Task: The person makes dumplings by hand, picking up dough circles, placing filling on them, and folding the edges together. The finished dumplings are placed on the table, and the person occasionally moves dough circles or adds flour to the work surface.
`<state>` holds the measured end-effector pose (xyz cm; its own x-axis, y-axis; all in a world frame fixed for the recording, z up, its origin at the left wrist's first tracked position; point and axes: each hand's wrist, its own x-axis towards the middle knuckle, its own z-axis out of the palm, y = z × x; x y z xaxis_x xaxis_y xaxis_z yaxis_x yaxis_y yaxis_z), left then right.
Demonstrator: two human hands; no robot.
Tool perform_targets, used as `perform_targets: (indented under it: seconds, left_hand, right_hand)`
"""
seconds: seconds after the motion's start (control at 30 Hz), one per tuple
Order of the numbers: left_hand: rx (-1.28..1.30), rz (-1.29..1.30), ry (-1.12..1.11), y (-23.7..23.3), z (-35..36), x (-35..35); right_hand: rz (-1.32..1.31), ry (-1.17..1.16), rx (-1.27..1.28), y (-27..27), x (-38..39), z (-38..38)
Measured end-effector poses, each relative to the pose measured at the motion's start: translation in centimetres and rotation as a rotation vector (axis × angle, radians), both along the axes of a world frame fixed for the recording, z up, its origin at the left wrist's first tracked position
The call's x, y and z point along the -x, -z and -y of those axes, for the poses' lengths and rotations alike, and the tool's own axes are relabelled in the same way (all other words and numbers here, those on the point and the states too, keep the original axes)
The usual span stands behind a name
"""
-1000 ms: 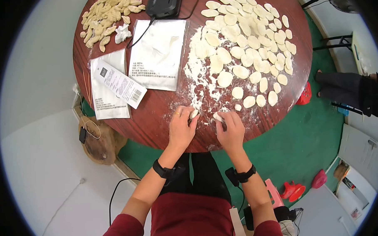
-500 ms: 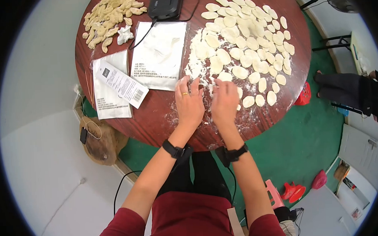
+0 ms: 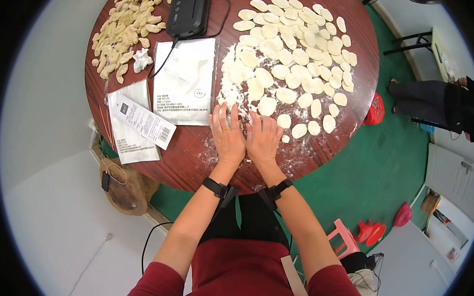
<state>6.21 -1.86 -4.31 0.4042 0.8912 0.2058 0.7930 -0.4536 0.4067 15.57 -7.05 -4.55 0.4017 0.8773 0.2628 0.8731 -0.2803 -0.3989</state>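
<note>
My left hand [image 3: 228, 137] lies on the floured tabletop with its fingers stretched forward, a ring on one of them. Close beside it, my right hand [image 3: 264, 140] rests with fingers extended and slightly bent. Whether anything lies under the palms or fingers is hidden. White flour [image 3: 229, 85] is spread just beyond my fingertips. Many flat oval dough pieces [image 3: 286, 95] cover the table ahead and to the right, some overlapping. A small dough lump [image 3: 285, 139] sits just right of my right hand.
Silver-white packets [image 3: 187, 56] and a labelled paper strip [image 3: 144, 120] lie left of my hands. Farther back are a black corded device [image 3: 189, 14], a crumpled white tissue [image 3: 142, 60] and a pile of shaped dough [image 3: 126, 29]. A person [image 3: 434, 102] is at the right.
Both hands have come down flatter onto the table and closer together. My right hand has shifted left. The view has tilted slightly, so the table sits a little farther left.
</note>
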Motion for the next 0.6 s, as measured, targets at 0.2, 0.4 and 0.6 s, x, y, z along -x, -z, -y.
perform_targets:
  seconds: [0.2, 0.4, 0.6]
  left_hand:
    - [-0.016, -0.073, 0.015, -0.4, -0.1, 0.1]
    - [0.018, -0.046, 0.074, -0.1, -0.2, 0.5]
    - [0.038, -0.047, 0.114, 0.3, -0.5, 0.7]
  right_hand:
    - [0.033, 0.023, 0.040, -0.2, -0.1, 0.3]
    - [0.021, -0.035, 0.079, -0.2, -0.7, 0.3]
    - [0.022, -0.073, 0.062, 0.1, -1.0, 0.1]
